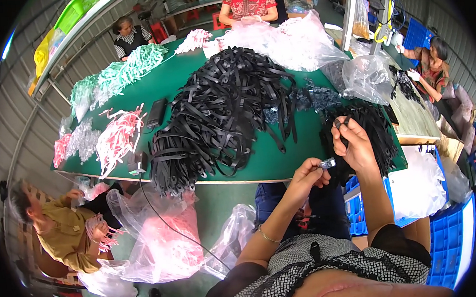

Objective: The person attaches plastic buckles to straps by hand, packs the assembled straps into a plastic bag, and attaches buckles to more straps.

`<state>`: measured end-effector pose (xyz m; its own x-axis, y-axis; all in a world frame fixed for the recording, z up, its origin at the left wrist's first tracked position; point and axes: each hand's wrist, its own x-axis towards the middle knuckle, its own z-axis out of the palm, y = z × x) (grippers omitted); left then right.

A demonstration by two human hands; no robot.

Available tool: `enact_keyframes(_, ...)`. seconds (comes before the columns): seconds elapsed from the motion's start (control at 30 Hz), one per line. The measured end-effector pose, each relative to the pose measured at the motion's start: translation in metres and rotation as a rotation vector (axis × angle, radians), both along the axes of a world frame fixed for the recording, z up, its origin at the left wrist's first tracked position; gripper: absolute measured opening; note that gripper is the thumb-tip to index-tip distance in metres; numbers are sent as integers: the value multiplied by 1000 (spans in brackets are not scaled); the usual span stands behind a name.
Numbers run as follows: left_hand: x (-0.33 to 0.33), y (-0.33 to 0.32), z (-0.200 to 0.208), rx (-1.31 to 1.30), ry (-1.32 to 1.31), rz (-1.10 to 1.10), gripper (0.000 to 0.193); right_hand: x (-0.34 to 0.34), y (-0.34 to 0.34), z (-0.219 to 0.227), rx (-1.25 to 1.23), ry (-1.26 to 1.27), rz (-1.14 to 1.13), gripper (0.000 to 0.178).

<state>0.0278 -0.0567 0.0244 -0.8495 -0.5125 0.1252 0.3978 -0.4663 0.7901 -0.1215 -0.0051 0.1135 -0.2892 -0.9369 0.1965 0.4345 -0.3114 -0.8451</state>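
Near the front edge of the green table (304, 155), my left hand (308, 174) pinches a small shiny, clear bluish plastic piece (327, 163) between thumb and fingertips. My right hand (356, 144) is raised a little farther off and to the right, its fingers closed on a black strap (342, 121) whose end loops over the fingertips. The two hands are apart. Behind the right hand lies a bundle of black straps (379, 140), hanging over the table edge. A big heap of black straps (219, 106) fills the table's middle. Small clear bluish plastic pieces (314, 98) lie scattered beside it.
Pink strips (120, 136), green strips (132, 65) and bagged pale pink pieces (296, 38) lie around the heap. A black phone-like device (157, 112) rests at left. Blue crates (451, 244) stand to my right. Co-workers sit around; one at left (68, 229) handles pink strips.
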Motion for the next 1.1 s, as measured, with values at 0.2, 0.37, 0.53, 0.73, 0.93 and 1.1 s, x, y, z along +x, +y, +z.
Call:
enact_keyframes(0.2, 16, 1, 14, -16, -25, 14, 16, 18, 22, 17, -109, 119, -42, 22)
enact_keyframes(0.37, 23, 10, 23, 131, 62, -20, 14, 30, 34, 3, -79, 330, -43, 22)
enact_keyframes(0.53, 30, 16, 23, 119, 149, 40, 20, 43, 40, -15, 76, 403, 6, 21)
enact_keyframes(0.73, 40, 15, 18, 178, 228, 35, 20, 58, 38, -25, 134, 567, -5, 20)
enact_keyframes(0.93, 53, 13, 17, 299, 297, 19, 21, 65, 30, -26, 33, 838, -52, 19)
enact_keyframes(1.1, 63, 9, 16, 362, 343, 27, 22, 79, 22, -25, -58, 927, -111, 20)
